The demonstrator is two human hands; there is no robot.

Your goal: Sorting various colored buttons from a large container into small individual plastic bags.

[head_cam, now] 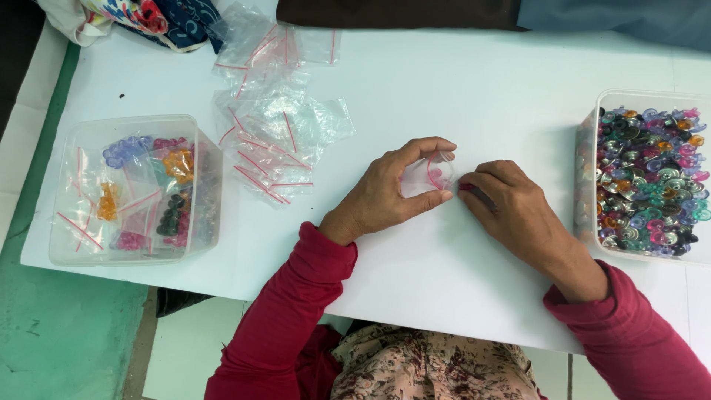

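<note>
Head view: left hand (389, 194) pinches a small clear zip bag (433, 172) with a red seal strip, thumb below and index finger arched over the top — fingers closed on the bag, holding it just above the white table (459, 81). Something pinkish shows inside the bag; too small to tell what. Right hand (511, 204) sits just beside it, fingers curled, fingertips (468, 187) touching the bag's right edge; whether they grip anything can't be told. Pile of empty zip bags (274, 133) lies up-left of the hands, near. Clear tub (194, 122) at far left holds filled bags of coloured pieces, sorted by colour. Second tub (592, 148) at far right is full of loose mixed coloured pieces, just beside the right wrist. Red sleeves on both arms; patterned cloth bag (141, 18) at the top-left corner. Judging by the layout, the step in hand is filling or sealing this one bag — the work looks like it calls for both hands pressing along the red strip while the left keeps the bag steady.
</note>
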